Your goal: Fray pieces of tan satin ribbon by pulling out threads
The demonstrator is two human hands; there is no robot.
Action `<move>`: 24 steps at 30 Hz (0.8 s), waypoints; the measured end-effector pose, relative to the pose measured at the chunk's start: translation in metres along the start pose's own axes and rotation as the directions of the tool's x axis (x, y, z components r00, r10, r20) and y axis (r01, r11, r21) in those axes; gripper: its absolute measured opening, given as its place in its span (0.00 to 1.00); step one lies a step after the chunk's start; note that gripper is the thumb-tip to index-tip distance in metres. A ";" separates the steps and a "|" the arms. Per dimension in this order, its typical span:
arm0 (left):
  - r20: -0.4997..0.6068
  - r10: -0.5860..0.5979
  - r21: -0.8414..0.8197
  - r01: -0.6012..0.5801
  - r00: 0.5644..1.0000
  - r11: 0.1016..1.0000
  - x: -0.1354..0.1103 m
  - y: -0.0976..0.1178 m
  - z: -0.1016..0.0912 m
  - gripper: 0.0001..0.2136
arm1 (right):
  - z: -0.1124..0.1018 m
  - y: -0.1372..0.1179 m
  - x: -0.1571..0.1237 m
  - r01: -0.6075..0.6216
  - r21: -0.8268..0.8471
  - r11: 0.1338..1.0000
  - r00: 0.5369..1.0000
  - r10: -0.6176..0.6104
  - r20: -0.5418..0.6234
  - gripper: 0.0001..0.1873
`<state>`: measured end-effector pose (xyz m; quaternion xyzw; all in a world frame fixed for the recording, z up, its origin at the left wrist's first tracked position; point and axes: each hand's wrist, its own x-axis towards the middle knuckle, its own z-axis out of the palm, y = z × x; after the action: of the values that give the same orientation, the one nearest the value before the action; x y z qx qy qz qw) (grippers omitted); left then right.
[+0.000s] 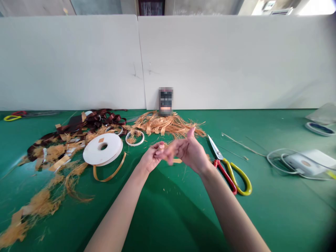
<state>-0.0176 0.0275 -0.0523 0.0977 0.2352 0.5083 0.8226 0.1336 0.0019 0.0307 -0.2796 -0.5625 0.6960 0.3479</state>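
Observation:
Both of my hands meet above the green table near its middle. My left hand is curled shut, pinching a short piece of tan ribbon that pokes out below the fingers. My right hand is blurred by motion, thumb raised, fingers reaching toward the left hand and the same ribbon piece. A heap of frayed tan ribbon strips lies just behind the hands. Scissors with red and yellow handles lie right of my right wrist.
A white ribbon spool with a loose tan tail, a small white ring, dark brown ribbon and frayed tan fibres cover the left side. A second pair of scissors lies far left. A white device with cable sits right. A white partition backs the table.

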 end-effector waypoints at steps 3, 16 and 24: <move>-0.001 0.017 -0.034 -0.017 1.000 0.999 -0.001 0.003 0.000 0.14 | -0.006 -0.010 -0.008 -0.282 -0.045 0.958 0.932 0.285 0.223 0.58; 0.022 -0.048 0.069 0.046 0.999 0.997 -0.003 -0.004 0.001 0.12 | -0.011 0.018 0.007 -0.034 -0.423 0.905 0.759 -0.252 -0.601 0.40; 0.021 -0.035 0.032 0.034 0.999 0.999 -0.001 0.000 0.003 0.11 | -0.003 -0.006 -0.010 -0.090 0.064 0.994 0.996 0.091 -0.016 0.55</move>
<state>-0.0164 0.0267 -0.0500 0.1124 0.2359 0.4892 0.8321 0.1432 -0.0035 0.0362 -0.3003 -0.5236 0.7257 0.3301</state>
